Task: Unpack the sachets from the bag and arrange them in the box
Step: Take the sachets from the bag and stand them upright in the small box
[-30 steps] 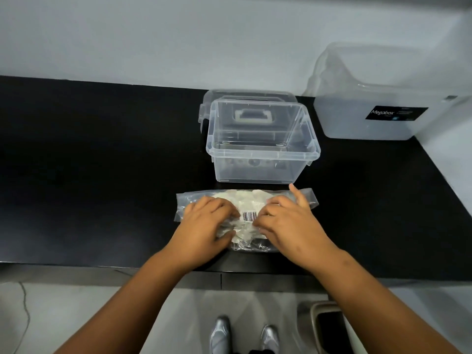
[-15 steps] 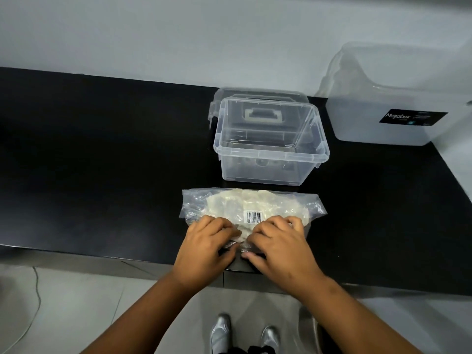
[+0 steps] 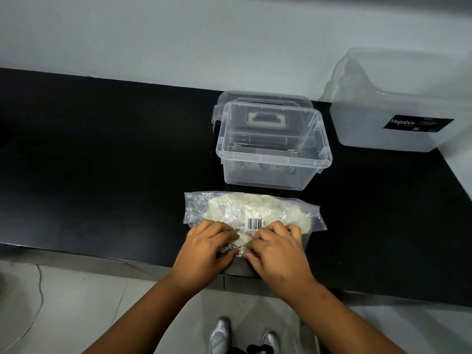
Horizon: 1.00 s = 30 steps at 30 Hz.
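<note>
Pinching both hands' grip, left hand (image 3: 204,247) and right hand (image 3: 278,249) clutch crinkly clear bag (image 3: 229,208).

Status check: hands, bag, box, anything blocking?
Left hand and right hand both pinching the bag at its near edge. Sachets all inside it. Clear box open, empty, just behind. Nothing between them.

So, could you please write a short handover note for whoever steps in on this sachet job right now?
Left hand and right hand: both pinch the near edge of the clear plastic bag of pale sachets, at the front of the black counter.
Small clear plastic box: open, just behind the bag; no sachets visible inside; its lid stands behind it.
Done: nothing unpacked.
Left: open the bag, arrange the sachets in the box.
</note>
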Available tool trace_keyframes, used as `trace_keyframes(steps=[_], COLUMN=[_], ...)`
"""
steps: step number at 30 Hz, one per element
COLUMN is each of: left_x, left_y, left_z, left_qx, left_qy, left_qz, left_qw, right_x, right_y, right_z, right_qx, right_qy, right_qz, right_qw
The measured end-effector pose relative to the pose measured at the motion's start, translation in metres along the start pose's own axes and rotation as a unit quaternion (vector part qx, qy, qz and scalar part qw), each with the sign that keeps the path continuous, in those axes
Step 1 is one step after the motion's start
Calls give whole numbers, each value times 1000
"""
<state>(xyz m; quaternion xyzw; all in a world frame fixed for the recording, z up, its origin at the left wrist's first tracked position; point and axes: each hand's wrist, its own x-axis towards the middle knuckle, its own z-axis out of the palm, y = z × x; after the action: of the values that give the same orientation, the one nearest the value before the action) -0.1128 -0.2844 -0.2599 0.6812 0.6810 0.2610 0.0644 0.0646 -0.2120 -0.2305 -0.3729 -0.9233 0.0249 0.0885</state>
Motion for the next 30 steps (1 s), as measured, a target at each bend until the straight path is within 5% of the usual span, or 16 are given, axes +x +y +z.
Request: trace_keyframes(steps=[30], left_x=[-1], left_y=[-2], left_z=[6], left_qx=[-42], left_qy=[9], left_qz=[-29], left_qw=[999], right_x=[8], right_y=[-15], right_z=[7], right_qx=[-59], right_qy=[2], right_qz=[17], right_qw=[998])
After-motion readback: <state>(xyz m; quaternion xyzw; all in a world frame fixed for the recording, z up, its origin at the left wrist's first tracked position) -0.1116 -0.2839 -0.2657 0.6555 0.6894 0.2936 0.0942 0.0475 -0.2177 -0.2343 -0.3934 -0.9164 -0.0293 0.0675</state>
